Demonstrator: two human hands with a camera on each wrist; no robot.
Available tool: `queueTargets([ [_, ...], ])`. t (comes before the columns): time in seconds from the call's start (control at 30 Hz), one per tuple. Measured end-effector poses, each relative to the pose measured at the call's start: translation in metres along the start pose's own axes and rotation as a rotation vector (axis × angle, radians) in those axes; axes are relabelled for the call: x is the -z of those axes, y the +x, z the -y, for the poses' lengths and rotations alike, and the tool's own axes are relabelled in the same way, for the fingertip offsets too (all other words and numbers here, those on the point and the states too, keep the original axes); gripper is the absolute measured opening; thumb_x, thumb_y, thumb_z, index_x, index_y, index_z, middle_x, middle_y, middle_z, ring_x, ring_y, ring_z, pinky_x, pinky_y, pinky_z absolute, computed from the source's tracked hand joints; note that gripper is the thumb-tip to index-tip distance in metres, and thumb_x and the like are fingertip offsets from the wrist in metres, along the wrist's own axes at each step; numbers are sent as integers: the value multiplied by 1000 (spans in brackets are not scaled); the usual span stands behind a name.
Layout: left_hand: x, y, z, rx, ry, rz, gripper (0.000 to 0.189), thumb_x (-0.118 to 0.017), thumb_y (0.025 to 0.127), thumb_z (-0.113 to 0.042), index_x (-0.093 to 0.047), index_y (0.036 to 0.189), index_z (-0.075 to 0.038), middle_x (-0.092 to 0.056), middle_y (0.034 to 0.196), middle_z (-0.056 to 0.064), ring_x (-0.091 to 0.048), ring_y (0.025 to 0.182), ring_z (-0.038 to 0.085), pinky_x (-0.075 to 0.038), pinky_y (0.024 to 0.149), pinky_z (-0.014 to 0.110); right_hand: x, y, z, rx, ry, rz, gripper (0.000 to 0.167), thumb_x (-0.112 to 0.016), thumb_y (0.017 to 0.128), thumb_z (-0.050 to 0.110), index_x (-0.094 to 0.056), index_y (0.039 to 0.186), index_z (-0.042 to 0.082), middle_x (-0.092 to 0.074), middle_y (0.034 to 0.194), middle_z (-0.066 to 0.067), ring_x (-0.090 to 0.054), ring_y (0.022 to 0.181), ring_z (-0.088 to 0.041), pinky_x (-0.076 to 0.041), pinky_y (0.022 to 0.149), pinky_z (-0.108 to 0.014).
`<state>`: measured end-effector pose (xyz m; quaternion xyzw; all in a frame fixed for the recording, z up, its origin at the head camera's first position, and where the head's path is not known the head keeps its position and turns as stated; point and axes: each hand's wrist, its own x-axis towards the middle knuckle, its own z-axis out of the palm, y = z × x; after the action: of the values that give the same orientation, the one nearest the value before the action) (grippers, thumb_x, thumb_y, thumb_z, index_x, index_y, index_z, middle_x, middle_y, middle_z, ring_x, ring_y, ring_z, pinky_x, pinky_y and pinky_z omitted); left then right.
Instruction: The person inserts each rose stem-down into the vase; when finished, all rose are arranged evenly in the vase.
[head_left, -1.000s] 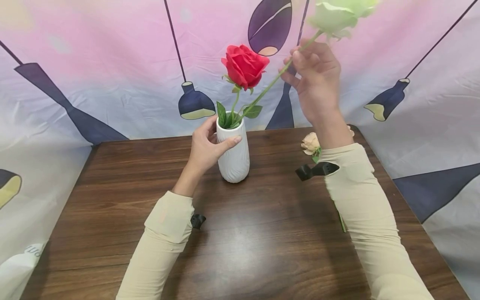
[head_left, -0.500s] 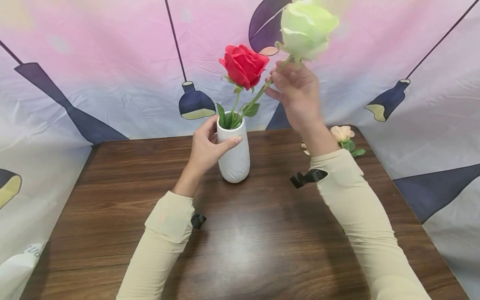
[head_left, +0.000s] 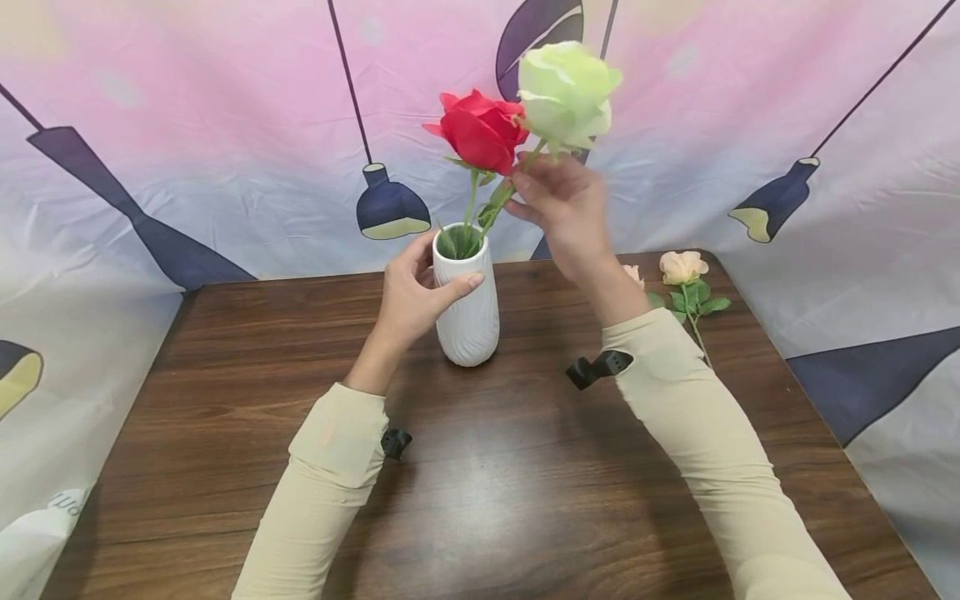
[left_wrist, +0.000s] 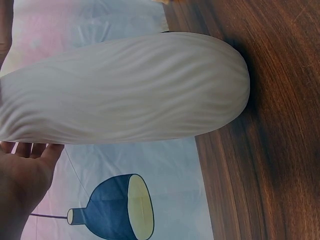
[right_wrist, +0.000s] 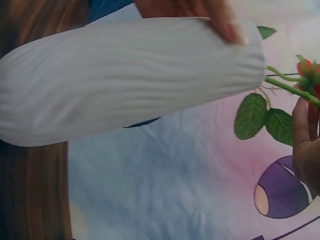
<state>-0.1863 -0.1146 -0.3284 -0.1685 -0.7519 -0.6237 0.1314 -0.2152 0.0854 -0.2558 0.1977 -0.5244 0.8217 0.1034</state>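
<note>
A white ribbed vase (head_left: 468,312) stands upright on the table. My left hand (head_left: 412,292) grips it near the rim, thumb across the front; its fingers lie behind the vase (left_wrist: 125,90) in the left wrist view. A red rose (head_left: 480,133) leans in the vase. With my right hand (head_left: 562,208) I pinch the stem of a pale green rose (head_left: 566,92) just under its bloom. That stem slants down into the vase's mouth, and the bloom overlaps the red rose's edge. In the right wrist view, green leaves (right_wrist: 252,116) hang outside the rim.
Peach roses (head_left: 684,268) lie at the table's back right, partly hidden behind my right forearm. The brown wooden table (head_left: 480,483) ends at a printed cloth backdrop (head_left: 285,192). A white object with lettering (head_left: 45,533) shows at the lower left.
My right hand has moved left and down with the pale green rose, its stem sinking deeper into the vase. The red rose has tipped slightly left. My left hand stays put.
</note>
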Motion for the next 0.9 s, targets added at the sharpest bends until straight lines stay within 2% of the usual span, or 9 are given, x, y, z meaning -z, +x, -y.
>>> queueTargets([
  [0.33,-1,0,1,1,-1,0,61,-86,78,-8,-61,134,-3,-70,122,15,-66,105,10,-58,94,27,-3,-6,-22,-22,-134,47,39,-66,91,-12,-74,88,26,-74,86,9,-71,85,-8,-64,76,-28],
  [0.5,-1,-1,0,2,6,-1,62,-86,78,-8,-60,135,-3,-69,123,16,-66,106,10,-58,95,28,-5,-7,-30,-15,-214,67,25,-66,89,-13,-74,94,10,-74,88,12,-72,86,-5,-64,78,-27],
  [0.63,0,0,-1,0,17,-1,63,-86,79,-8,-60,136,-3,-69,125,15,-65,107,9,-58,95,27,-6,-6,-35,33,-353,92,11,-69,88,-10,-71,98,-8,-72,87,12,-72,89,-6,-62,86,-29],
  [0.73,0,0,-1,-4,21,3,63,-85,79,-8,-60,136,-3,-69,126,15,-65,108,9,-58,94,27,-6,-5,-37,67,-454,111,10,-70,88,-8,-70,97,-13,-74,89,3,-72,91,-9,-60,92,-31],
  [0.8,0,0,-1,-8,24,5,62,-85,80,-8,-60,136,-3,-69,126,16,-65,108,9,-58,94,27,-6,-5,-38,75,-482,121,9,-70,88,-8,-70,95,-13,-75,92,-2,-72,91,-10,-58,93,-31],
  [0.9,0,1,-1,-11,25,8,62,-85,80,-8,-60,136,-2,-69,126,16,-65,108,9,-58,93,25,-6,-5,-38,70,-473,127,9,-69,88,-7,-70,95,-12,-74,91,2,-72,91,-11,-58,94,-31],
])
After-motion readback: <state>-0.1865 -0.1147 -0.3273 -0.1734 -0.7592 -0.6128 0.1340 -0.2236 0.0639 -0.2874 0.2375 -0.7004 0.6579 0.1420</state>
